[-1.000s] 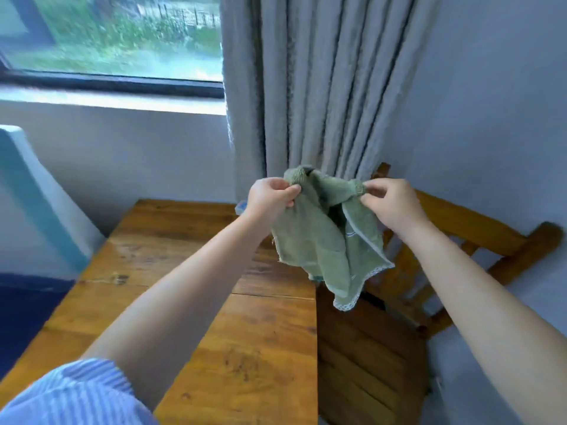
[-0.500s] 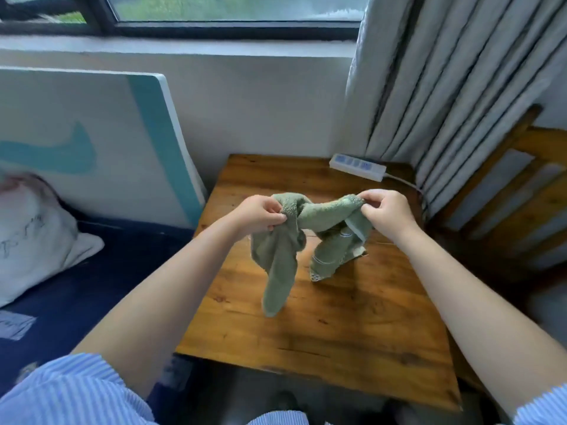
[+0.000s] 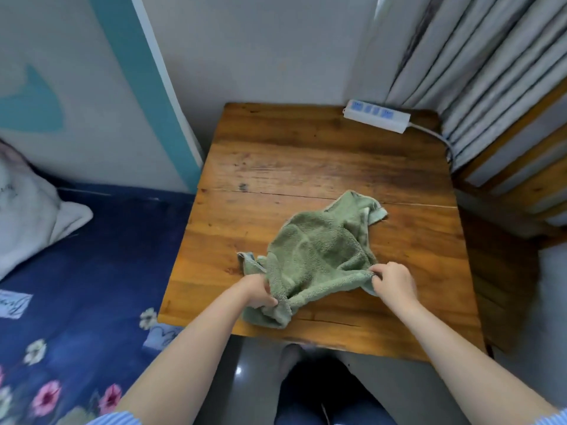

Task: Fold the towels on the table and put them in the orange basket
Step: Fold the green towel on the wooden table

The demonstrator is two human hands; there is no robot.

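Wooden table (image 3: 306, 154) carries one crumpled green towel (image 3: 319, 250), unfolded; left hand (image 3: 260, 292) and right hand (image 3: 394, 282) each pinch its near edge. No basket visible.

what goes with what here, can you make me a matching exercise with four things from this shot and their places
Things:
1. green towel
2. power strip
3. left hand
4. right hand

Places:
A. far right corner of the table
B. pinching the towel's near right edge
C. gripping the towel's near left part
D. crumpled on the tabletop

Pairs: 1-D, 2-A, 3-C, 4-B
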